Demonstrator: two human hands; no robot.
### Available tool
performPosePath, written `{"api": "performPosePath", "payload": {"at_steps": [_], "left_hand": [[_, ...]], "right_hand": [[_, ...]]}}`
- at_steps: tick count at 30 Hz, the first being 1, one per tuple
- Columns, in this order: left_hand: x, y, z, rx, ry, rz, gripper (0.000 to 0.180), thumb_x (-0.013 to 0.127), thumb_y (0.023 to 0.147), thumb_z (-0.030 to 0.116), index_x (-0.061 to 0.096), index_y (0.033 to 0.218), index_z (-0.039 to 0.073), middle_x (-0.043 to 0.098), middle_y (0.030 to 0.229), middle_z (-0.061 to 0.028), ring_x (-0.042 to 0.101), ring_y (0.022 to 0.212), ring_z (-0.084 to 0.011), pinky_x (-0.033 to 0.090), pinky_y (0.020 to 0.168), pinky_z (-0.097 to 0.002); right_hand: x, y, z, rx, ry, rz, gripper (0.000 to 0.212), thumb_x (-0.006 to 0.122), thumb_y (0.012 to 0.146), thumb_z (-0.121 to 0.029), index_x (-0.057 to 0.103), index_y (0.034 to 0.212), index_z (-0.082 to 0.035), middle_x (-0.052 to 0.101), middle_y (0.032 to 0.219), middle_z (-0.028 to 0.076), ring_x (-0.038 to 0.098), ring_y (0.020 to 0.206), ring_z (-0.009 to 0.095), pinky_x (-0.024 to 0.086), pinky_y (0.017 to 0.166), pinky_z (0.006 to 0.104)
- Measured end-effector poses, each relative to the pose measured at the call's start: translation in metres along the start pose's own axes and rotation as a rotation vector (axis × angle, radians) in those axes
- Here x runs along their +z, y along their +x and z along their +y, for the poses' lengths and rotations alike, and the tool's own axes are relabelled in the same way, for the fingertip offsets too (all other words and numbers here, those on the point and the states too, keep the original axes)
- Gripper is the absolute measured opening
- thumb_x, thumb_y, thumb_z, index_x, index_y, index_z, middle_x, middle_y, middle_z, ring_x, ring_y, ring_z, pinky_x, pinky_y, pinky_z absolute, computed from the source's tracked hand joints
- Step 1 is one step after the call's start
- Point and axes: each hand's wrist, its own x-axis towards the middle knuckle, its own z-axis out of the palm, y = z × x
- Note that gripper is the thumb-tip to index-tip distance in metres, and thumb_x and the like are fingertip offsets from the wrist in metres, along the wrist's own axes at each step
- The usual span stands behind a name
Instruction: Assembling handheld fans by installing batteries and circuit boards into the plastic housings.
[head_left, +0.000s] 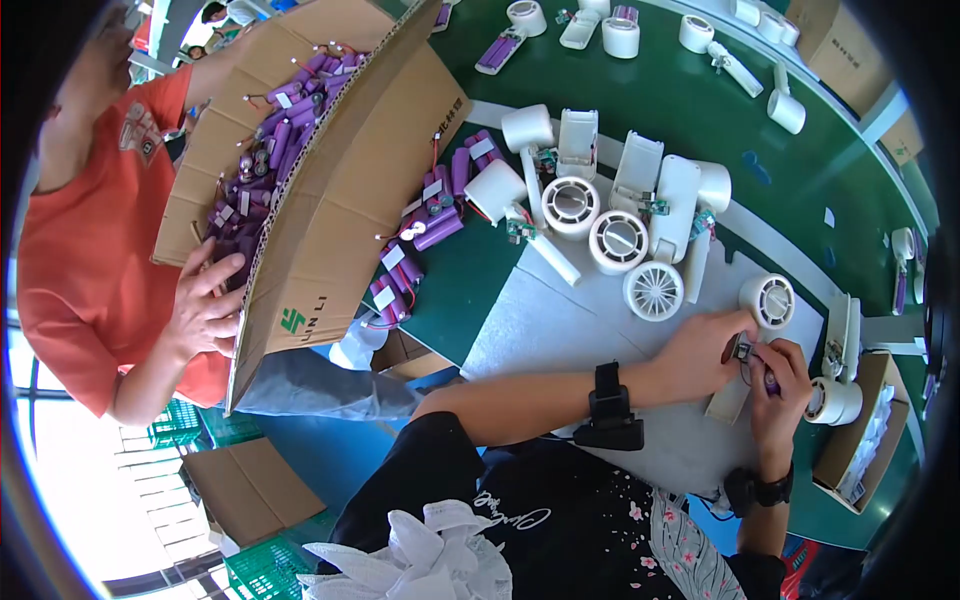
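Over the grey work mat, my left hand (700, 352) is closed, its fingertips at a small circuit board (742, 348) with thin wires. My right hand (784, 388) is wrapped round a purple battery (771, 383), mostly hidden by the fingers. The two hands nearly touch. A round white fan head (768, 300) sits just beyond my fingers; whether it joins the board is hidden. Under my hands lies a pale handle-shaped piece (727, 402). Several white handheld fan parts (618, 240), some with open handles and green boards, are grouped beyond my left hand.
At left, a person in an orange shirt (90, 260) grips a tilted cardboard box (370, 190) full of purple battery packs (285, 130). More packs (398, 270) lie beside it. At right stand a white fan (833, 400) and a small carton (868, 440). More fans line the far table.
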Motion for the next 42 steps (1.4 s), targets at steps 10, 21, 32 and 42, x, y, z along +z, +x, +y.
{"api": "performPosePath", "payload": {"at_steps": [10, 21, 32, 42], "left_hand": [[-0.0017, -0.0004, 0.0033, 0.028, 0.052, -0.008, 0.03, 0.065, 0.071, -0.001, 0.055, 0.099, 0.005, 0.059, 0.071, -0.0105, 0.061, 0.06, -0.0238, 0.047, 0.057, -0.036], [-0.0026, 0.0001, 0.003, -0.014, 0.069, -0.02, 0.031, 0.066, 0.072, 0.001, 0.055, 0.1, 0.007, 0.059, 0.071, -0.0094, 0.061, 0.06, -0.0223, 0.047, 0.057, -0.0349], [-0.0053, -0.0003, 0.0033, -0.043, 0.062, -0.046, 0.03, 0.066, 0.073, 0.002, 0.054, 0.099, 0.007, 0.06, 0.072, -0.0096, 0.062, 0.061, -0.0222, 0.049, 0.057, -0.0345], [-0.0031, 0.0007, 0.002, -0.075, 0.056, -0.109, 0.03, 0.066, 0.074, 0.002, 0.055, 0.102, 0.008, 0.061, 0.07, -0.0079, 0.064, 0.062, -0.0181, 0.049, 0.057, -0.0304]], "right_hand": [[-0.0004, -0.0005, -0.0046, 0.051, 0.041, -0.003, 0.019, 0.07, 0.075, 0.005, 0.067, 0.093, 0.002, 0.059, 0.091, 0.011, 0.06, 0.075, 0.023, 0.049, 0.067, 0.0295], [-0.001, 0.001, -0.0038, 0.001, 0.033, 0.014, 0.019, 0.072, 0.075, 0.004, 0.067, 0.092, 0.0, 0.06, 0.09, 0.011, 0.062, 0.071, 0.024, 0.05, 0.062, 0.0307], [-0.0001, 0.0023, -0.0043, -0.016, 0.054, -0.006, 0.019, 0.072, 0.075, 0.004, 0.066, 0.092, -0.001, 0.06, 0.09, 0.012, 0.062, 0.071, 0.025, 0.05, 0.062, 0.0312], [-0.003, -0.0023, -0.002, 0.03, 0.019, 0.016, 0.02, 0.073, 0.074, 0.003, 0.067, 0.092, -0.002, 0.06, 0.09, 0.012, 0.062, 0.071, 0.026, 0.051, 0.061, 0.0324]]}}
